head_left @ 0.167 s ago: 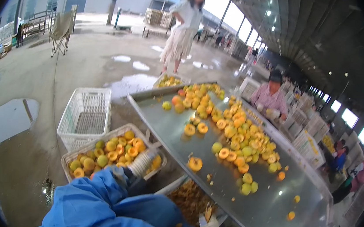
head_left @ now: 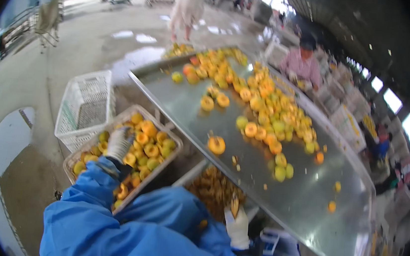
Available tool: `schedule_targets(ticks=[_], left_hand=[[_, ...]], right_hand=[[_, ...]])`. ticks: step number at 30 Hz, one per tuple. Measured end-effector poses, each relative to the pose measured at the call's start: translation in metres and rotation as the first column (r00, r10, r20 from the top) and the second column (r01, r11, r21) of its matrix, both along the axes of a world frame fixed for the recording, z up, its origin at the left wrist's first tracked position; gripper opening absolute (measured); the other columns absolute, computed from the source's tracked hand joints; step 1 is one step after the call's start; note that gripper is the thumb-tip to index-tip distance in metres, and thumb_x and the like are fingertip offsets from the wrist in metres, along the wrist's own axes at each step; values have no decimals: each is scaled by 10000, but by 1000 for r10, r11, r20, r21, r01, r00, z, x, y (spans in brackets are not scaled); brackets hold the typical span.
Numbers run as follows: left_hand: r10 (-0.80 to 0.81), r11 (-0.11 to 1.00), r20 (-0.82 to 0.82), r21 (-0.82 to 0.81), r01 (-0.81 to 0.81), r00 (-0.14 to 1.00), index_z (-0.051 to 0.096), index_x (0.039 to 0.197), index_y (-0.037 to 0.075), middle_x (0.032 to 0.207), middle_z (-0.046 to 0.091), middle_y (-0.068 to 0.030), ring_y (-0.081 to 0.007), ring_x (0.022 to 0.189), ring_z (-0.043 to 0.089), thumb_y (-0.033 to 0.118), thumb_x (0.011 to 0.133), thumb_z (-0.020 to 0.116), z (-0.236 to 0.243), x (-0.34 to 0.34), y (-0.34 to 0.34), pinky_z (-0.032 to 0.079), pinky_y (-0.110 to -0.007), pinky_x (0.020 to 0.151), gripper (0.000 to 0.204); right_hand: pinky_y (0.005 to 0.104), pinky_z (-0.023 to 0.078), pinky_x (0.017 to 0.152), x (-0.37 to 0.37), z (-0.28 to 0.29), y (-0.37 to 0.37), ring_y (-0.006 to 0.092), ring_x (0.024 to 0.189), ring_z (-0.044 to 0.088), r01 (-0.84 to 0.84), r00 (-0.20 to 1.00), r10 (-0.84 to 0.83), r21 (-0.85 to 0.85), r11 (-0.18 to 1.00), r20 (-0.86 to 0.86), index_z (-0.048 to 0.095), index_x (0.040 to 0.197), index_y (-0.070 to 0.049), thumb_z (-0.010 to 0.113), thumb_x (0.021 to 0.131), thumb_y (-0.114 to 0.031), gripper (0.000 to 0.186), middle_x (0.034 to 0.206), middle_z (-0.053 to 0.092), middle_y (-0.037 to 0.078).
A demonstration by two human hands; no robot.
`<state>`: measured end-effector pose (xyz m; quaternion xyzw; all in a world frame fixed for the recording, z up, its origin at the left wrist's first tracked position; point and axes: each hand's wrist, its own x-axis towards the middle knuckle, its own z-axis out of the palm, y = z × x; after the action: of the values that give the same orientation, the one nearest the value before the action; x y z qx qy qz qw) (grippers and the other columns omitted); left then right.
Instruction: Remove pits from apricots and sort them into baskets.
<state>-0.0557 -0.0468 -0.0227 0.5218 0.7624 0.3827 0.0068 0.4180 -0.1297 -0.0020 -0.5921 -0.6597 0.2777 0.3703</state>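
Held in right hand (head_left: 237, 230): slim tool (head_left: 234, 207); left hand (head_left: 119, 144), grip hidden, has been shifted leftward, crated fruit (head_left: 151, 151) uncovered at right.

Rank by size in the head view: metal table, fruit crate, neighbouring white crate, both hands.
1. Metal table
2. Fruit crate
3. Neighbouring white crate
4. Left hand, right hand: too alike to rank

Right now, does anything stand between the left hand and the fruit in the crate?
Nothing visible does: the gloved left hand is over the fruit, within the crate's rim. Contact is too blurred to confirm.
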Motion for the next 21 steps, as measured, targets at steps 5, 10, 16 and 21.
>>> schedule_targets(ticks=[5,10,16,21], left_hand=[[56,800,-219,-574,-175,974,528,1301,100,1266,563,-198,-389,1169,510,484,932,464,-98,-51,-4,415,-452,993,536],[-245,960,65,158,232,967,619,1203,67,1127,642,-202,-375,1068,589,185,900,609,35,45,75,467,-383,910,325],[-838,505,402,316,803,368,602,1195,49,1039,670,-146,-213,982,633,153,832,676,73,226,247,509,-344,822,385],[-569,822,-469,-308,479,675,444,1398,135,1492,361,-138,-365,1330,398,249,855,573,87,361,280,287,-499,1115,570]], right_hand=[[392,484,618,-2,-5,11,315,640,618,35,995,-42,-67,997,-96,594,995,-14,664,876,-307,324,699,616,159],[345,483,591,-3,10,4,248,614,624,-54,969,26,-107,993,-245,596,998,-27,663,888,-294,297,697,620,135],[397,510,628,-4,11,4,347,673,630,-239,971,236,114,964,40,589,1070,-34,651,874,-261,306,772,631,176],[365,509,708,7,9,5,292,787,642,-147,971,98,-224,963,-217,562,1151,-24,664,872,-262,381,892,649,159]])
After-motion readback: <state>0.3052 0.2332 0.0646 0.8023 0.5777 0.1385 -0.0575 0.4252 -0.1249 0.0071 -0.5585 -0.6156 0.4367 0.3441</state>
